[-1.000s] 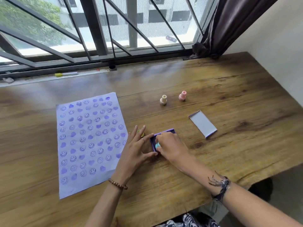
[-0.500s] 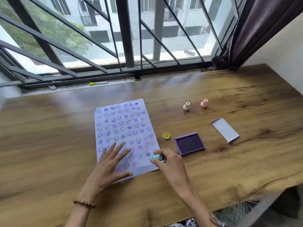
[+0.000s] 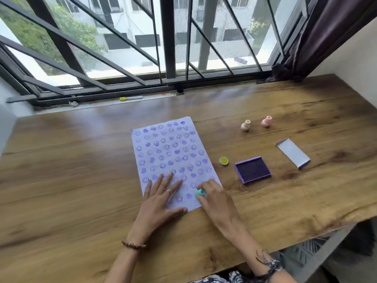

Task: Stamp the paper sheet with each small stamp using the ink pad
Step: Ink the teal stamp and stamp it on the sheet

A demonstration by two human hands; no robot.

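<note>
A white paper sheet (image 3: pixel 169 152) covered with purple smiley and heart prints lies on the wooden table. My left hand (image 3: pixel 161 201) rests flat on its near end, fingers spread. My right hand (image 3: pixel 216 199) pinches a small teal stamp (image 3: pixel 200 193) and holds it down on the sheet's near right corner. The open purple ink pad (image 3: pixel 253 169) sits to the right of the sheet. A yellow stamp (image 3: pixel 223 160) lies between sheet and pad. A cream stamp (image 3: pixel 245 125) and a pink stamp (image 3: pixel 266 121) stand farther back.
The ink pad's lid (image 3: pixel 293 152) lies to the right of the pad. A yellow-capped marker (image 3: pixel 130 98) lies on the window sill behind the table. A dark curtain (image 3: pixel 318 37) hangs at the back right, next to a white wall.
My right hand carried the teal stamp from the ink pad over to the sheet's near right corner. My left hand moved from beside the pad onto the paper.
</note>
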